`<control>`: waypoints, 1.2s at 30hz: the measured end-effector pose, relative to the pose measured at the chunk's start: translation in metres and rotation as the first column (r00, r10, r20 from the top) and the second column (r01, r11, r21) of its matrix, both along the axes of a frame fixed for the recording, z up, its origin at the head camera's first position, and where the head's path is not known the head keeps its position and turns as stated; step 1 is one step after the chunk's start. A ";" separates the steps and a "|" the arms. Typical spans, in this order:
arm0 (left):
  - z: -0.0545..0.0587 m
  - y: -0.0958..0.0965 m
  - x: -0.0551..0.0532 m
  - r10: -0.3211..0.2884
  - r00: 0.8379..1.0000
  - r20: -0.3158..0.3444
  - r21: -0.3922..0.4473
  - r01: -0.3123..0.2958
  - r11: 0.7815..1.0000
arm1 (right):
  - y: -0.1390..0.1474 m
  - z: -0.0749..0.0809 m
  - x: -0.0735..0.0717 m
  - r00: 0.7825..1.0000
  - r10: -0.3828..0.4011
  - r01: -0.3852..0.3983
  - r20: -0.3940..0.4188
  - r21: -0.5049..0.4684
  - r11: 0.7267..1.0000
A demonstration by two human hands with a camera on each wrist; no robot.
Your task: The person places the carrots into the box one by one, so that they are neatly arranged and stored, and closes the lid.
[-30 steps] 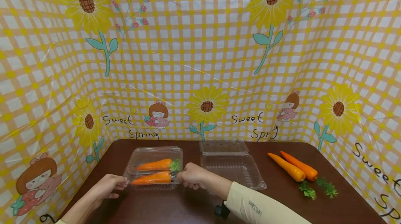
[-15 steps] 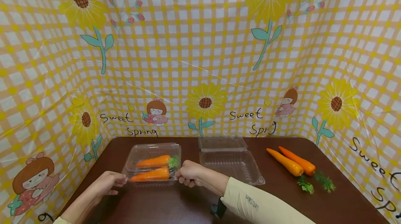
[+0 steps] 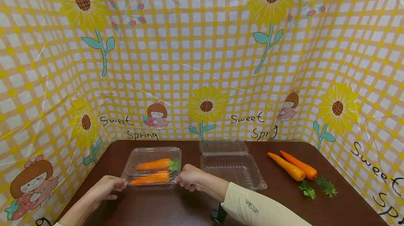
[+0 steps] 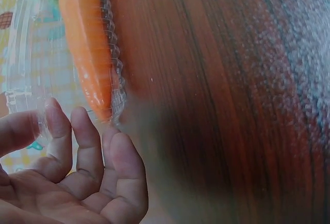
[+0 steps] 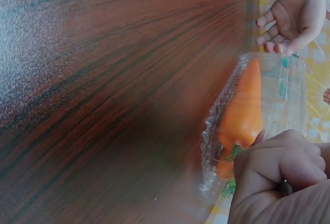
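A clear plastic clamshell container [image 3: 157,153] with its lid down stands at the left of the table. Inside lie two orange carrots, the back one [image 3: 153,165] and the front one [image 3: 151,178], their green tops toward the right. My left hand [image 3: 107,188] pinches the container's front left corner between thumb and index finger [image 4: 59,118], the other fingers bent loosely below. At the front right corner my right hand [image 3: 191,177] grips the edge with curled fingers. In the right wrist view, its fingertips are hidden behind the knuckles.
Right of my right hand, a second clear clamshell [image 3: 231,170] lies with its lid [image 3: 223,147] folded back. Two more carrots [image 3: 287,167] with green tops [image 3: 307,190] rest on the brown table [image 3: 151,206] at the right. A checked sunflower cloth [image 3: 176,50] walls in the table.
The head view has shifted slightly. Both hands keep to the same front corners of the container, with only slight movement.
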State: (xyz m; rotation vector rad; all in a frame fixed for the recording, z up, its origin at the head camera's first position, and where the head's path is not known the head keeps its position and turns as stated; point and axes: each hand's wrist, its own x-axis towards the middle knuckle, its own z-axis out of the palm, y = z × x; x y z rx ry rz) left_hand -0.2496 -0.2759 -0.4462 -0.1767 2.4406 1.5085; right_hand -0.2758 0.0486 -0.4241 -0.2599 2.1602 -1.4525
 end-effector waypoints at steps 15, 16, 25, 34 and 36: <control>-0.002 0.000 0.000 0.014 1.000 0.000 0.005 -0.014 1.000 | -0.004 0.000 0.004 0.998 -0.024 0.027 -0.049 0.052 0.998; -0.002 0.000 0.000 0.013 1.000 -0.001 0.004 -0.013 1.000 | -0.004 0.000 0.003 0.998 -0.031 0.033 -0.052 0.048 0.998; -0.003 0.001 0.001 0.030 0.999 -0.021 -0.008 -0.030 1.000 | 0.004 0.007 0.002 1.000 0.012 -0.012 -0.016 0.013 1.000; -0.001 -0.001 0.001 0.064 0.996 -0.069 -0.065 -0.068 0.996 | 0.020 0.023 0.002 0.995 0.055 -0.049 -0.086 0.070 0.996; 0.001 -0.001 0.003 0.079 0.992 -0.098 -0.105 -0.089 0.990 | 0.025 0.026 0.003 0.993 0.065 -0.058 -0.100 0.075 0.996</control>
